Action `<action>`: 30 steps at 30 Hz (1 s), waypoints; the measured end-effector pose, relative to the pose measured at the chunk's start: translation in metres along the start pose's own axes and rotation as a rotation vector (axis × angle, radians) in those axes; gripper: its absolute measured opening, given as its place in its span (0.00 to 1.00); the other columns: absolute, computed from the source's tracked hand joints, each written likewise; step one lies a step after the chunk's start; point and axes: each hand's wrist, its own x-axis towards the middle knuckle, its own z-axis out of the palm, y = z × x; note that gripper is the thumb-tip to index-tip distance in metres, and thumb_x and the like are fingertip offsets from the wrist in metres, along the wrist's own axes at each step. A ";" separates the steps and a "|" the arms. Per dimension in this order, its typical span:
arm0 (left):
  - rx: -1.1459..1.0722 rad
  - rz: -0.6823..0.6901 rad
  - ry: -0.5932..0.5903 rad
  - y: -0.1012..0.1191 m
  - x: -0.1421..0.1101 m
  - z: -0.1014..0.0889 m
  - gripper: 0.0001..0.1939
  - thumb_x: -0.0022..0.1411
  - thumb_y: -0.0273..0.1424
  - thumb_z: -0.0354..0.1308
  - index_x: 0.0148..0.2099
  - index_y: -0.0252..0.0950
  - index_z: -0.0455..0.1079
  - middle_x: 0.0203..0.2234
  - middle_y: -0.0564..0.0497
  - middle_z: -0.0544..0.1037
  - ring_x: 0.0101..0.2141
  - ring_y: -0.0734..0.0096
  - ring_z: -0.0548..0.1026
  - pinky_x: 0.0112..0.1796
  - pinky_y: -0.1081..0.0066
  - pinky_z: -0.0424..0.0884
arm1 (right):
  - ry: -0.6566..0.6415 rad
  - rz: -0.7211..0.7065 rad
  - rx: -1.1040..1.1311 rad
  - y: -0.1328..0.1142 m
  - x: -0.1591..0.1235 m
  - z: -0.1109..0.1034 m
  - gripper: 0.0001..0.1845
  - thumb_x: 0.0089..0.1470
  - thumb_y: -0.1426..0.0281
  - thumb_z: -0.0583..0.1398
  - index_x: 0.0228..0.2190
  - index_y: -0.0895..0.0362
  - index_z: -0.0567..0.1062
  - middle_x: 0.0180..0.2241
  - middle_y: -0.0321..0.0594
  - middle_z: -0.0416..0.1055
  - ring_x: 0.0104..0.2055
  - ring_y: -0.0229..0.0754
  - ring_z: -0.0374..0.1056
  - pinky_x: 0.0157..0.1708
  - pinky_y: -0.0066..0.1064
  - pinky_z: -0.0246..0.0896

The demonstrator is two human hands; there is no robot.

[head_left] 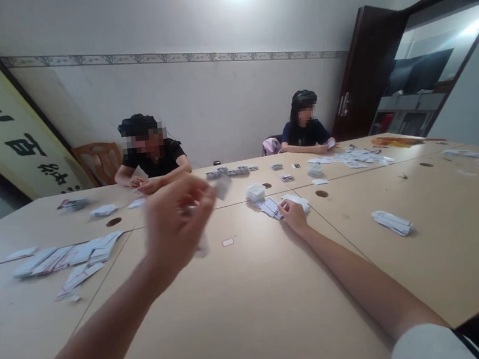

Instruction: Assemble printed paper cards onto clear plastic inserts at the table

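Observation:
My left hand (178,225) is raised above the table, blurred by motion, with its fingers closed on a small translucent plastic piece (223,188). More of something see-through shows below that palm; its exact shape is smeared. Farther right, my right hand (294,215) rests on the table, thumb and fingertips pinched at the edge of a white card with a dark outline (271,207). Other white slips (298,201) lie just beyond its knuckles. A stack of clear-wrapped white pieces (255,192) stands behind them. Between my hands a small red-bordered label (227,242) lies flat.
Fanned white cards (67,257) lie at left, and a bundle of cards (393,223) at right. Across the table sit two people (153,159), (306,131). Small dark packs (232,171) line the far edge. The tabletop has round holes (321,193).

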 end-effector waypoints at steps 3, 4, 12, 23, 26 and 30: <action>0.114 -0.202 -0.323 -0.049 -0.014 0.030 0.17 0.65 0.38 0.51 0.26 0.35 0.67 0.15 0.55 0.69 0.17 0.77 0.63 0.21 0.75 0.56 | 0.044 0.022 0.004 -0.001 -0.002 -0.003 0.08 0.50 0.64 0.59 0.29 0.56 0.72 0.19 0.35 0.63 0.24 0.43 0.59 0.30 0.33 0.48; 0.146 -0.292 -0.364 -0.068 -0.021 0.038 0.18 0.66 0.38 0.47 0.27 0.35 0.67 0.16 0.54 0.70 0.17 0.76 0.63 0.21 0.75 0.56 | 0.059 0.031 0.013 -0.002 -0.002 -0.004 0.09 0.51 0.63 0.58 0.31 0.56 0.72 0.19 0.34 0.62 0.25 0.43 0.59 0.30 0.33 0.48; 0.499 -0.186 -0.270 -0.143 -0.067 0.055 0.20 0.69 0.41 0.43 0.33 0.36 0.68 0.19 0.51 0.72 0.22 0.69 0.67 0.27 0.71 0.50 | -0.147 0.056 0.318 -0.048 -0.038 0.017 0.18 0.53 0.52 0.56 0.27 0.55 0.70 0.16 0.30 0.61 0.16 0.36 0.58 0.21 0.28 0.52; 0.695 0.247 -0.346 -0.163 -0.080 0.079 0.19 0.71 0.34 0.45 0.30 0.35 0.71 0.23 0.47 0.75 0.25 0.69 0.69 0.30 0.67 0.51 | -0.441 0.296 0.719 -0.113 -0.080 0.100 0.24 0.49 0.49 0.62 0.24 0.59 0.73 0.22 0.39 0.73 0.18 0.42 0.73 0.13 0.24 0.60; 0.726 0.292 -0.334 -0.167 -0.079 0.079 0.18 0.71 0.33 0.46 0.31 0.35 0.71 0.23 0.48 0.74 0.25 0.69 0.70 0.30 0.66 0.51 | -0.446 0.302 0.716 -0.114 -0.074 0.102 0.22 0.49 0.51 0.62 0.24 0.60 0.74 0.23 0.39 0.74 0.18 0.41 0.73 0.11 0.23 0.59; 0.721 0.366 -0.350 -0.168 -0.080 0.078 0.15 0.70 0.32 0.48 0.31 0.36 0.70 0.23 0.50 0.74 0.25 0.69 0.70 0.30 0.66 0.52 | -0.500 0.326 0.709 -0.114 -0.072 0.099 0.18 0.48 0.55 0.64 0.25 0.59 0.74 0.23 0.38 0.74 0.20 0.42 0.74 0.12 0.23 0.61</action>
